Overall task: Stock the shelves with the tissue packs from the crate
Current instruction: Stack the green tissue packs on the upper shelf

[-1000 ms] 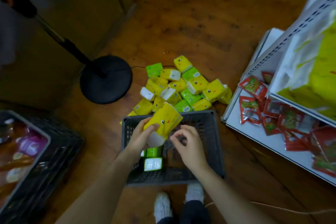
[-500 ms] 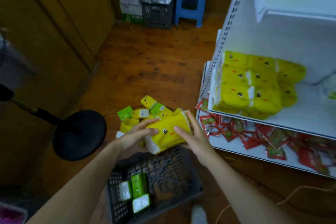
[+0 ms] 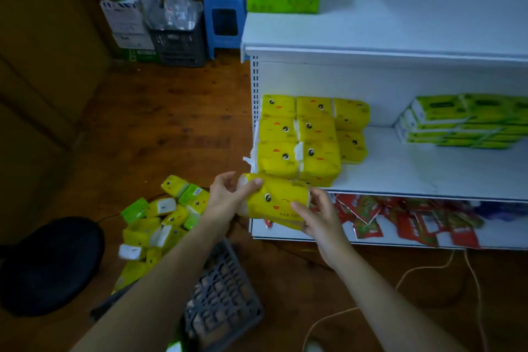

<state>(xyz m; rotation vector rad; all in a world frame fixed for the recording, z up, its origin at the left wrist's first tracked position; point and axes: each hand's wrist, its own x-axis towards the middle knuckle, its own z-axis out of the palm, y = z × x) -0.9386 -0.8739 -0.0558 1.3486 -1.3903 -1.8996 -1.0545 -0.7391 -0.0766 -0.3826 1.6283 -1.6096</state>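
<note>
A yellow tissue pack point(image 3: 278, 198) with a cartoon face lies sideways between both hands, right at the front edge of the white middle shelf point(image 3: 428, 171). My left hand point(image 3: 225, 198) grips its left end and my right hand point(image 3: 320, 216) holds its right end from below. Just behind it, several matching yellow packs point(image 3: 305, 134) are stacked at the shelf's left side. The dark plastic crate point(image 3: 225, 303) sits on the floor under my arms, mostly hidden by my left forearm.
A heap of small yellow and green tissue packs point(image 3: 160, 217) lies on the wooden floor left of the shelf. Green packs point(image 3: 463, 123) sit at the shelf's right, red snack packets point(image 3: 405, 217) on the bottom shelf. A black round stand base point(image 3: 51, 263) is lower left. Cords point(image 3: 428, 268) trail bottom right.
Both hands lifted the yellow pack out of the crate and carried it up and right to the middle shelf's front edge. My view swung from the floor to the shelves.
</note>
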